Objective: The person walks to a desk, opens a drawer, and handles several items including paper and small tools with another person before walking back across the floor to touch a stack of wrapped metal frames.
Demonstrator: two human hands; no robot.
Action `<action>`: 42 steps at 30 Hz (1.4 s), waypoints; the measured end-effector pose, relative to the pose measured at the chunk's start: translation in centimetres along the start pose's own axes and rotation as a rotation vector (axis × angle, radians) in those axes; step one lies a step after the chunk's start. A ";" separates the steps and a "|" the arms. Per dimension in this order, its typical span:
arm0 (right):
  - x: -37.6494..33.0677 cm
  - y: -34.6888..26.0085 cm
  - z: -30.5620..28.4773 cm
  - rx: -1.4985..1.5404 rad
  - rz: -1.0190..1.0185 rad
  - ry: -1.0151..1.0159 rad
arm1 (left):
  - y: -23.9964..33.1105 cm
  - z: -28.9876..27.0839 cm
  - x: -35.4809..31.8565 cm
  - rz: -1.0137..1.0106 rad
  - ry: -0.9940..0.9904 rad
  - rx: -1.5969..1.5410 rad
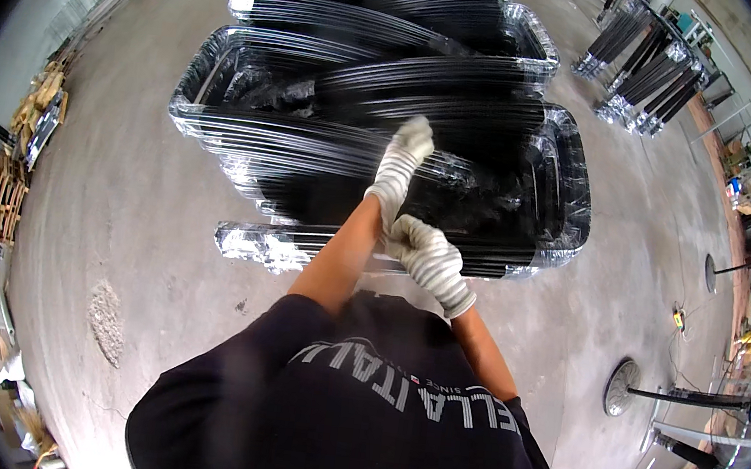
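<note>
A big bundle of black metal frames (463, 115) lies on the concrete floor, bound in clear plastic wrap (263, 245) that shines silver at the edges. My left hand (403, 156), in a white knit glove, reaches out onto the top of the bundle near its middle; it is blurred, and its fingers curl down onto the wrap. My right hand (424, 254), gloved too, is clenched at the bundle's near edge and seems to grip a bunched strand of wrap. My dark shirt fills the lower part of the view.
More wrapped black frames (644, 71) stand at the back right. Wooden pallets (5, 192) and clutter line the left wall. A round-based stand (631, 389), cables and boxes lie at the right. A grey patch (106, 320) marks the floor at the lower left.
</note>
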State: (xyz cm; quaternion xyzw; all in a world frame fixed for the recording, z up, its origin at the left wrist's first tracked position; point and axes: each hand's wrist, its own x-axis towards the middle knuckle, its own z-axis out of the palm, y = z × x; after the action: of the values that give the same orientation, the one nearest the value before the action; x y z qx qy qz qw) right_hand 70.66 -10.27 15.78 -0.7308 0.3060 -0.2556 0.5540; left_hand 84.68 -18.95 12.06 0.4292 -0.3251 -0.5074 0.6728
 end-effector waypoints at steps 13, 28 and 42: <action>0.2 1.1 -2.0 -0.493 0.058 0.288 | -4.6 1.9 -3.8 -0.098 -0.241 0.956; 0.4 2.8 -2.1 -0.283 0.190 0.147 | -2.4 6.6 -4.7 0.633 -0.544 1.160; -1.0 3.8 -8.7 -0.626 0.300 0.496 | -4.3 -0.5 -4.5 -0.150 -0.465 1.103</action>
State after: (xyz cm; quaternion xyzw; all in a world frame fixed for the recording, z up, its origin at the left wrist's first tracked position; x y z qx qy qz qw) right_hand 63.17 -15.94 14.31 -0.7276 0.5956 -0.2350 0.2461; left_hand 82.18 -14.98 7.90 0.6145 -0.6476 -0.3905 0.2247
